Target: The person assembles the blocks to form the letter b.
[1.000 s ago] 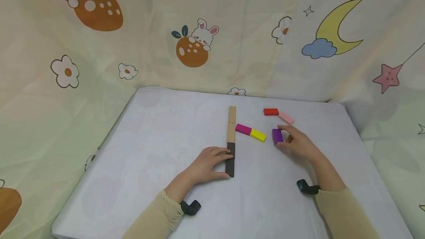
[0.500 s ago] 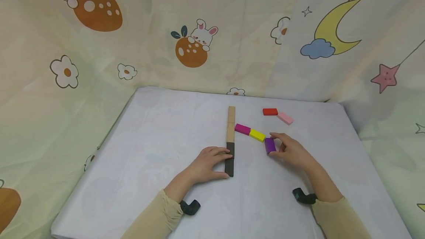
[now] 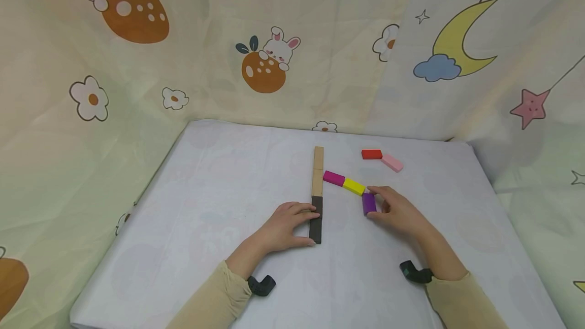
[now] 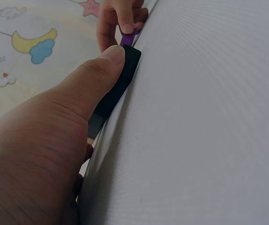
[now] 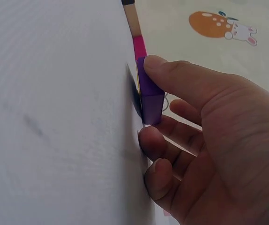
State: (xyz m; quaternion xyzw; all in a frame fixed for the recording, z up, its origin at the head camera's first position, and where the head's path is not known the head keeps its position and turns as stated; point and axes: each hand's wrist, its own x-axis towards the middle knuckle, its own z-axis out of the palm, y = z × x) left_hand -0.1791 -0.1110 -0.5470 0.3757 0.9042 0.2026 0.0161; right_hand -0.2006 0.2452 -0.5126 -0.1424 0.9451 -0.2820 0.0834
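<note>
My right hand [image 3: 399,209] pinches a purple wooden block [image 3: 369,204] between thumb and fingers, at the near right end of a yellow block [image 3: 354,186]. In the right wrist view the thumb lies on the upper end of this purple block [image 5: 151,91]. A magenta block [image 3: 334,178] joins the yellow one on the left and meets a straight row. That row has natural wood blocks [image 3: 318,171] at the far part and black blocks [image 3: 316,230] at the near part. My left hand [image 3: 285,227] rests on the black blocks, fingertips and thumb touching them.
Behind the right hand lie a red block [image 3: 371,154] and a pink block [image 3: 392,162], end to end at an angle. All stand on a white-covered table [image 3: 205,166]. Around it hangs a printed cloth [image 3: 196,55]. Each wrist carries a dark device.
My right hand has moved the purple block left and nearer to me, from apart to the end of the yellow block. My left hand and the other blocks have stayed put.
</note>
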